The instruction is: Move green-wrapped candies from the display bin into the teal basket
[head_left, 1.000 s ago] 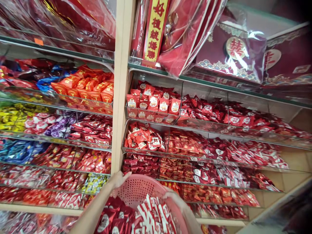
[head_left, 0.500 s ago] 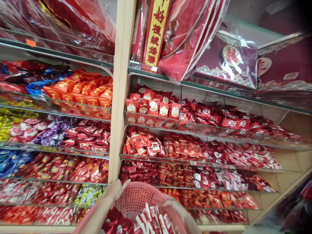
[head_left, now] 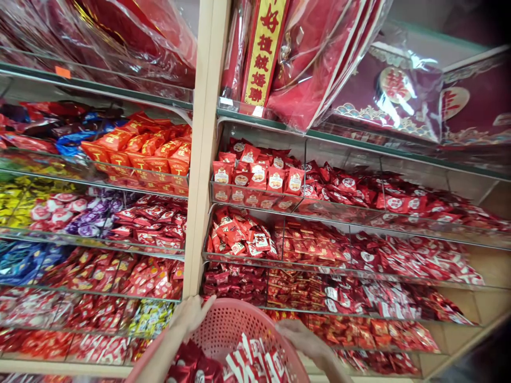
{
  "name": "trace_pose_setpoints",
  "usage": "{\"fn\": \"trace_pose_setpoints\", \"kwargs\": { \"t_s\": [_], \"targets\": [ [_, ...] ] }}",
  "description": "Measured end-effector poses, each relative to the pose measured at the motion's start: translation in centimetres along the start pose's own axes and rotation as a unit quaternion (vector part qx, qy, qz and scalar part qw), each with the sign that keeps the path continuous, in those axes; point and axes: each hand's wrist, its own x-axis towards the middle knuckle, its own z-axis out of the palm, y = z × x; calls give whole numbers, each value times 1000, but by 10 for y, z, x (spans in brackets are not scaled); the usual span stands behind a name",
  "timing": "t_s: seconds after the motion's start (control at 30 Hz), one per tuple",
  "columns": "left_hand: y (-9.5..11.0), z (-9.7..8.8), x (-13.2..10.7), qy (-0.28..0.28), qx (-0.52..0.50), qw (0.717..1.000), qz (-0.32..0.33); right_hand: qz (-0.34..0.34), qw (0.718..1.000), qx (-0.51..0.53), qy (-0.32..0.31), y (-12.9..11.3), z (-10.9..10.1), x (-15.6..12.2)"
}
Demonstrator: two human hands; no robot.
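A pink perforated plastic basket point(head_left: 231, 325) sits at the bottom centre, filled with red-and-white candy packets point(head_left: 247, 364). My left hand point(head_left: 192, 314) grips the basket's left rim, fingers curled over the edge. My right hand point(head_left: 297, 335) rests on the basket's right rim beside the packets, fingers bent; whether it holds a packet is unclear. Straight ahead of the basket rise glass shelves of wrapped red sweets point(head_left: 239, 236).
A cream wooden upright point(head_left: 203, 159) divides two shelf bays. Glass shelves hold trays of red, orange, yellow, purple and blue candy point(head_left: 136, 143). Red fabric goods in clear plastic point(head_left: 319, 64) lie on the top shelf. A wooden ledge point(head_left: 475, 330) slopes at lower right.
The view has shifted slightly; the shelves sit a little lower and right. My right hand has come more into sight on the basket's right rim. The left hand keeps its grip.
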Motion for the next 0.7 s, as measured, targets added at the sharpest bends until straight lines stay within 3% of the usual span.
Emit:
{"fn": "trace_pose_setpoints", "kwargs": {
  "t_s": [0.07, 0.17, 0.27, 0.33, 0.4, 0.47, 0.57, 0.7],
  "targets": [
    [1, -1, 0, -4, -2, 1000, 3, -76, 993, -88, 24, -35, -13, -11],
    [0, -2, -1, -8, -4, 1000, 6, -195, 961, -194, 34, -106, -20, -26],
    [0, -2, -1, -4, -3, 1000, 8, -313, 910, -267, 51, -173, -7, -22],
    [-1, -2, -1, -2, -3, 1000, 9, -371, 864, -322, 104, -205, 7, -5],
    [-1, -1, -1, -3, -3, 1000, 10, -377, 818, -393, 184, -224, 19, 18],
    [-1, 0, -1, -2, -2, 1000, 11, -327, 799, -442, 242, -236, 28, 43],
    [0, -1, -2, -2, -1, 1000, 9, -240, 812, -453, 280, -245, 32, 72],
    [2, -3, -3, -1, 2, 1000, 2, -193, 843, -414, 285, -249, 31, 94]
  ]
}}
